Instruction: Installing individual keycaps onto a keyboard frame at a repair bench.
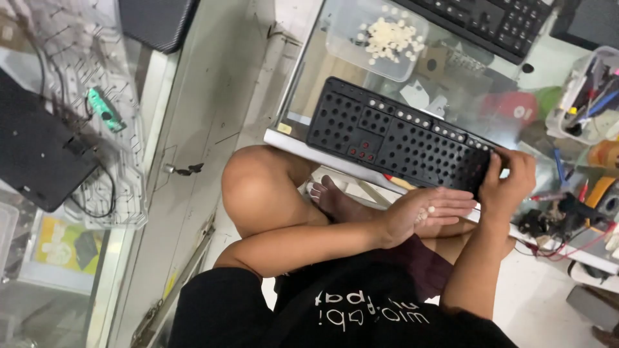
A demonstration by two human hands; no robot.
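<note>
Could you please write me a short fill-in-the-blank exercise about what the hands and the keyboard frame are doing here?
1. The black keyboard frame with its keys removed lies on a ___ tabletop.
2. The left hand is held palm up with small ___ pieces in it.
3. The right hand presses on the frame's ___ end.
4. The clear tub behind the frame holds more white ___.

Missing words: glass; white; right; pieces

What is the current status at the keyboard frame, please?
Left hand open, palm up, small white pieces in it. Right hand fingers on black keyboard frame at its end. Tub of white pieces behind, nothing blocking.
</note>
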